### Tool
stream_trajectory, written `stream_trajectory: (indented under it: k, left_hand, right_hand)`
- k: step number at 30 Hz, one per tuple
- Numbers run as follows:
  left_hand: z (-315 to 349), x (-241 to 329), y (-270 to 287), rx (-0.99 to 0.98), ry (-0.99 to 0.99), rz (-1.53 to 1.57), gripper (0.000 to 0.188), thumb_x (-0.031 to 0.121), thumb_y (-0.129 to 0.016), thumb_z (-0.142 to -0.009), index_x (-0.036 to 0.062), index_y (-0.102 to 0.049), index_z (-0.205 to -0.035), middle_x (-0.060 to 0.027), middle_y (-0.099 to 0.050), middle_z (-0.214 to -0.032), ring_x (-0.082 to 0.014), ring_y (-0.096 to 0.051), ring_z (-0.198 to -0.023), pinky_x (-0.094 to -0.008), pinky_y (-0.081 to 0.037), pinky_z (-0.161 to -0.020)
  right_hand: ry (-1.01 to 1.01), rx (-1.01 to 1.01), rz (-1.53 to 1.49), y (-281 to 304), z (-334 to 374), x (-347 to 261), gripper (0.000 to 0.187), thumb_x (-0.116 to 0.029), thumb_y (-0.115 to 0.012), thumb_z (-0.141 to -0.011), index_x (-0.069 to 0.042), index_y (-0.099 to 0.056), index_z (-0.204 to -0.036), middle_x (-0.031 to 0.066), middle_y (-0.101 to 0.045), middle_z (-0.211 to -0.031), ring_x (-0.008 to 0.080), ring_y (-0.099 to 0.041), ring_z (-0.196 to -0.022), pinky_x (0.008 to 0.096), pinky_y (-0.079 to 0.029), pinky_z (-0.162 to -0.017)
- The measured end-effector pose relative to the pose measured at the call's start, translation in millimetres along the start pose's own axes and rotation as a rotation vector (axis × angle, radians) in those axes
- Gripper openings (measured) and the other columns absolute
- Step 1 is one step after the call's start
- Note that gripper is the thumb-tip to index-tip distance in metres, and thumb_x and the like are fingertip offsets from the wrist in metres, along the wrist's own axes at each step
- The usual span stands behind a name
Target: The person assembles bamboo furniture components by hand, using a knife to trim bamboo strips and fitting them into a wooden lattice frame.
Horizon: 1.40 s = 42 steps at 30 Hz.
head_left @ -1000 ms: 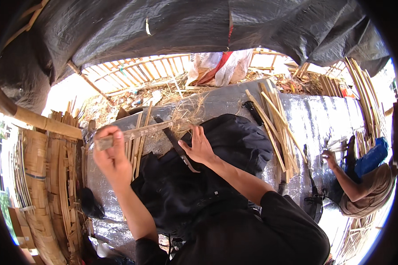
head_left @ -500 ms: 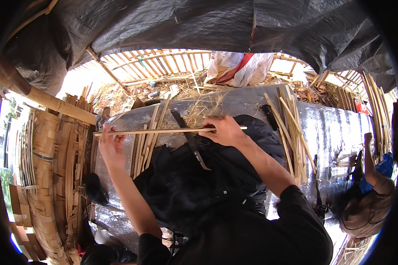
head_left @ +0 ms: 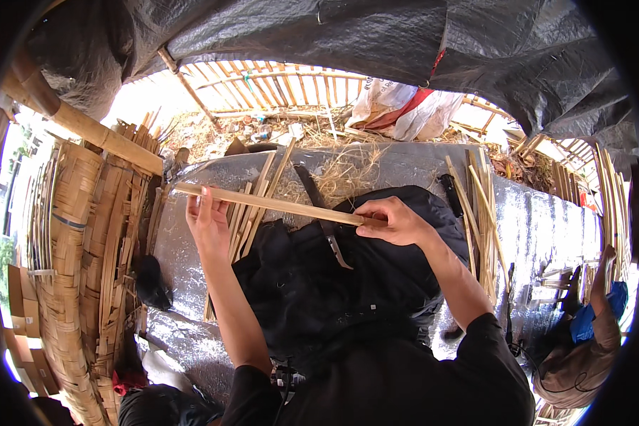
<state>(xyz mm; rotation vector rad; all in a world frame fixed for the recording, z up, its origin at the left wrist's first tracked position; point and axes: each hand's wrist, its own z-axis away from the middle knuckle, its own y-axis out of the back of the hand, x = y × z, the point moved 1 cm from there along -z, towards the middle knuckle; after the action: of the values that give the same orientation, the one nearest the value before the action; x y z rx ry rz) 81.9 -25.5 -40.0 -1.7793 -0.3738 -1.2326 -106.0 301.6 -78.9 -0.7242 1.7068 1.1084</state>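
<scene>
A flat, pale bamboo strip [head_left: 284, 205] is held crosswise in front of me, its left end a little higher than its right. My left hand [head_left: 209, 221] has its thumb and fingers closed on the strip near the left end. At the other end, my right hand [head_left: 396, 220] pinches it between thumb and fingers. Beneath the strip, a long dark knife-like tool [head_left: 331, 240] lies across the black cloth [head_left: 298, 277] over my lap. A tangle of fine shavings [head_left: 348, 174] sits just beyond it.
Bundles of bamboo strips lie left [head_left: 259, 195] and right [head_left: 484, 213] on the silvery ground sheet [head_left: 532, 227]. Woven bamboo panels [head_left: 71, 270] stand at far left. Another person [head_left: 582, 355] sits at far right. A dark tarp [head_left: 376, 42] hangs overhead.
The strip has gone from nearly level to sloping down rightward, and its broad face now shows. My right hand has moved to its right end. The whole view has shifted slightly.
</scene>
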Motion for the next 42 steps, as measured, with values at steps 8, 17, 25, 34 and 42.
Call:
stream_trajectory:
  k: [8, 17, 25, 34, 42]
  left_hand:
    - [8, 24, -4, 0.213, -0.041, 0.136, 0.018, 0.027, -0.067, -0.098, 0.0115, -0.058, -0.099, 0.0004, -0.060, -0.085, -0.0117, -0.058, -0.077, -0.0282, -0.048, -0.075]
    - [36, 126, -19, -0.135, -0.459, 0.334, 0.061, 0.065, -0.050, -0.093, 0.0140, -0.035, -0.063, 0.0008, -0.032, -0.053, -0.0094, -0.029, -0.047, -0.0267, -0.023, -0.050]
    - [34, 71, -66, 0.029, -0.503, 0.056, 0.086, 0.095, -0.033, -0.078, 0.0112, -0.038, -0.060, 0.0031, -0.029, -0.050, -0.0092, -0.025, -0.046, -0.0252, -0.016, -0.046]
    - [21, 14, -86, 0.218, -0.304, -0.034, 0.082, 0.087, -0.027, -0.087, 0.0115, -0.036, -0.056, 0.0029, -0.028, -0.048, -0.0084, -0.022, -0.043, -0.0246, -0.014, -0.044]
    - [20, -25, -82, -0.119, -0.371, -0.008, 0.083, 0.087, -0.023, -0.089, 0.0087, -0.036, -0.064, 0.0023, -0.029, -0.054, -0.0097, -0.022, -0.045, -0.0270, -0.017, -0.045]
  right_hand:
    - [-0.123, -0.251, -0.177, -15, -24, -6, 0.033, -0.021, -0.071, -0.096, 0.000, -0.069, -0.121, 0.0042, -0.069, -0.077, 0.0088, -0.060, -0.064, 0.0257, -0.049, -0.062]
    - [-0.314, 0.532, 0.158, -92, -47, 19, 0.022, -0.022, -0.069, -0.093, -0.004, -0.060, -0.102, 0.0146, -0.063, -0.097, 0.0328, -0.065, -0.096, 0.0414, -0.054, -0.077]
    - [-0.793, 0.034, 0.437, -181, -6, 147, 0.057, -0.026, -0.069, -0.088, 0.008, -0.042, -0.124, 0.0312, -0.051, -0.124, 0.0435, -0.065, -0.103, 0.0520, -0.058, -0.082]
    - [-0.961, 0.233, -0.452, -121, -26, 99, 0.046, -0.043, -0.054, -0.093, -0.001, -0.055, -0.075, 0.0110, -0.060, -0.066, 0.0182, -0.060, -0.055, 0.0371, -0.046, -0.050]
    - [-0.610, 0.165, -0.558, -131, -62, 55, 0.070, -0.060, -0.038, -0.103, 0.002, -0.057, -0.077, 0.0223, -0.063, -0.068, 0.0437, -0.061, -0.059, 0.0481, -0.052, -0.061]
